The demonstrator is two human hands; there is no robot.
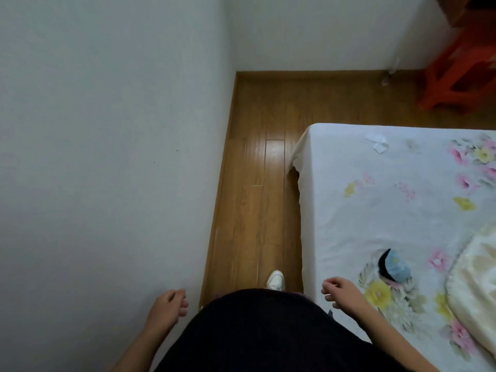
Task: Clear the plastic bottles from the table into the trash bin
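Observation:
No plastic bottle, table or trash bin shows in the head view. My left hand point(167, 307) hangs at the lower left beside the white wall, fingers loosely curled, holding nothing. My right hand point(342, 291) hovers over the near corner of the bed point(389, 216), fingers loosely curled and empty. One white shoe point(275, 280) is set on the wooden floor between wall and bed.
A narrow strip of wooden floor point(257, 170) runs ahead between the white wall point(107, 130) and the flowered bed sheet. A blue and black cloth item point(394, 265) lies on the bed. White paper scraps point(378, 142) lie near the bed's far edge. Red plastic stools point(461, 76) stand at the far right.

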